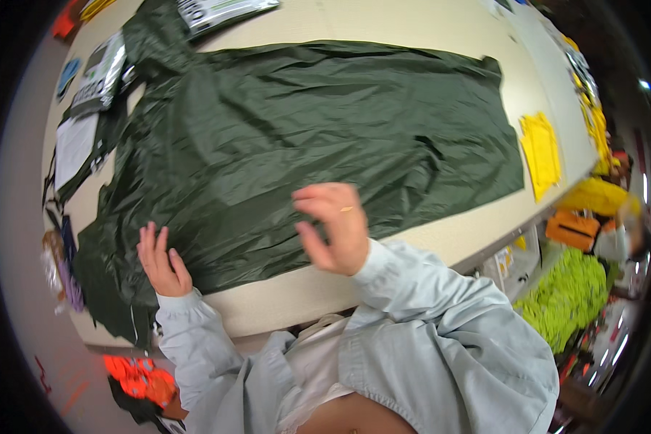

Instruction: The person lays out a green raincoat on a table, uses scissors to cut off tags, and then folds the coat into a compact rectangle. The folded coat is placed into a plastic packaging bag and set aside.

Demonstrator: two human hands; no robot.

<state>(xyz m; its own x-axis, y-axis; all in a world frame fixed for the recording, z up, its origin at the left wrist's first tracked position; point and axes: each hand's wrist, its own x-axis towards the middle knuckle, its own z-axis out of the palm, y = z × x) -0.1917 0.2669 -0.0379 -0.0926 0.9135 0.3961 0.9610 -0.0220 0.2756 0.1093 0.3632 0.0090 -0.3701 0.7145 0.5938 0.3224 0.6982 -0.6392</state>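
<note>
A dark green raincoat (267, 130) lies spread and wrinkled over the table, its sleeves toward the left and its hem toward the right. On its near left part rests my left hand (162, 262), fingers stretched out and flat, holding nothing. My right hand (334, 226) is over the garment's near middle, fingers apart and slightly curled, with a ring on one finger. It looks raised off the fabric, and nothing shows in it. Light blue-grey sleeves cover both my forearms.
Silver packages (101, 76) and a white sheet (74, 148) lie along the table's left side. A folded yellow piece (541, 154) sits by the right edge. Beyond the table are lime-green fabric (568, 296), an orange pouch (573, 229) and, at lower left, orange fabric (143, 380).
</note>
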